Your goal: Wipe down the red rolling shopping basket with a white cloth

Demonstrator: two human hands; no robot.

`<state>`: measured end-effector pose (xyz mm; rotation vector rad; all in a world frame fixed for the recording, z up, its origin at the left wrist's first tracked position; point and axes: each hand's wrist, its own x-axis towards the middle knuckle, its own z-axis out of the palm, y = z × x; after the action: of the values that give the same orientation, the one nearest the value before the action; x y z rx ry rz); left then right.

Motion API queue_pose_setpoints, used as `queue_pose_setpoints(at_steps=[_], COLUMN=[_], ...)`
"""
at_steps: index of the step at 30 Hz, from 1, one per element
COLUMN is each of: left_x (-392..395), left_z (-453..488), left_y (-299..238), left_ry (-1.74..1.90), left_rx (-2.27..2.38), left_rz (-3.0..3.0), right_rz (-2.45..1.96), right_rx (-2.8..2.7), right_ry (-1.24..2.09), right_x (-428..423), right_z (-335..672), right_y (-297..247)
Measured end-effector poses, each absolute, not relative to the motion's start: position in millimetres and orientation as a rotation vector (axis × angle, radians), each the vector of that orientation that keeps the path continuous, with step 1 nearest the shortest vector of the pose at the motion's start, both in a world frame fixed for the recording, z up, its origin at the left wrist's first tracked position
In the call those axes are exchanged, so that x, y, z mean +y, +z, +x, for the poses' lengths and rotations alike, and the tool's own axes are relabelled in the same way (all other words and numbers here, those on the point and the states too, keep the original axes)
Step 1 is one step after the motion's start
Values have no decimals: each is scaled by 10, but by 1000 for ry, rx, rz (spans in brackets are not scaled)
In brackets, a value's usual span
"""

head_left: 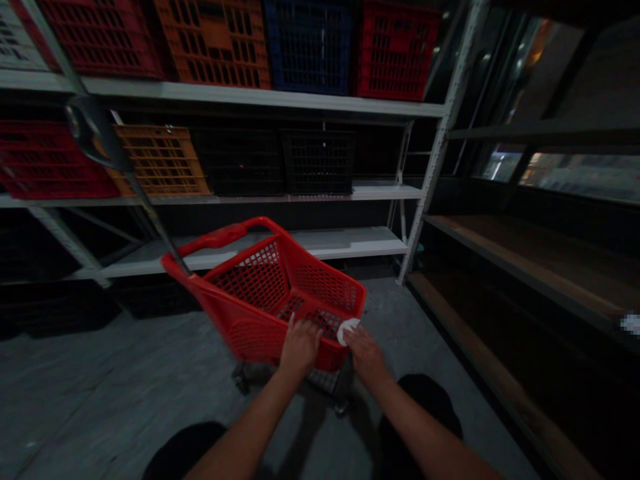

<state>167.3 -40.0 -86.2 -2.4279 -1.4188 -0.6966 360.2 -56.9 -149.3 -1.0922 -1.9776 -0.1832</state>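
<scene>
A red plastic shopping cart [260, 293] stands on the grey floor just ahead of me, its red handle pointing away to the left. My left hand [299, 347] lies over the cart's near rim with the fingers curled on the edge. My right hand [364, 352] is at the same rim, closed on a small white round object [347, 331] held against the cart's near corner. What the white object is I cannot make out.
Metal shelving [250, 95] runs along the back with red, orange, blue and black crates on it. A wooden shelf rack [525, 260] stands on the right. A dark pole with a hook [100, 143] leans at left. My knees show at the bottom.
</scene>
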Motion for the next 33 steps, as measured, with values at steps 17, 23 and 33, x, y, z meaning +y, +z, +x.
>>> queue_pose_setpoints(at_steps=[17, 23, 33], left_x=[-283, -257, -225], left_z=[1514, 1450, 1084], left_y=[-991, -972, -1008], left_ry=[-812, -828, -856], left_rx=[-1355, -1355, -1259], left_rz=[-2489, -2477, -2552], right_rz=[-1142, -1177, -1129], right_rx=[-1786, -1730, -1827], right_ry=[-74, -69, -91], right_x=[-307, -469, -199], right_z=[3608, 3312, 3520], right_y=[-1533, -1573, -1512])
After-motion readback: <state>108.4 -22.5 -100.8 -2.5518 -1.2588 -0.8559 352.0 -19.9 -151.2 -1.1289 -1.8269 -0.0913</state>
